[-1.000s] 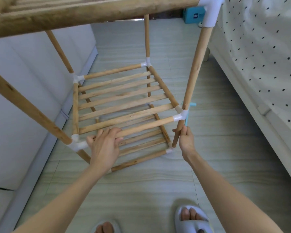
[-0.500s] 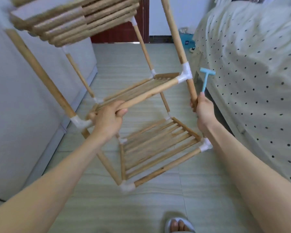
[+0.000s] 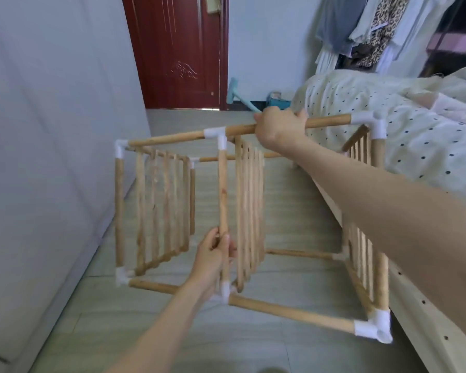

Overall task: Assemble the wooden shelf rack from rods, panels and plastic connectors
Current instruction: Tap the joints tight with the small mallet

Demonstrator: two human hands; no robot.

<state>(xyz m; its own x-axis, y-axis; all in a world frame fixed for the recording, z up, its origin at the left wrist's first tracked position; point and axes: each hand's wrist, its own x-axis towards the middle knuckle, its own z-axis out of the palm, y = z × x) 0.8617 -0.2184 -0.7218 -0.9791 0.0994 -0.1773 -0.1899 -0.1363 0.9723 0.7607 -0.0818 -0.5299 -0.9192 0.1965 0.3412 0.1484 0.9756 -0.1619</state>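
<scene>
rack (image 3: pixel 249 200) on its side, both hands gripping rods; bed (image 3: pixel 404 146) just right

Both forearms are bare to the frame edge, no sleeves, watch or rings.

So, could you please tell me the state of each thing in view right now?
Wooden shelf rack: assembled, tipped on its side, held up.
Left hand: grips a middle rod.
Right hand: grips the top rod, also holding a light blue tool.
Red door: closed.
</scene>
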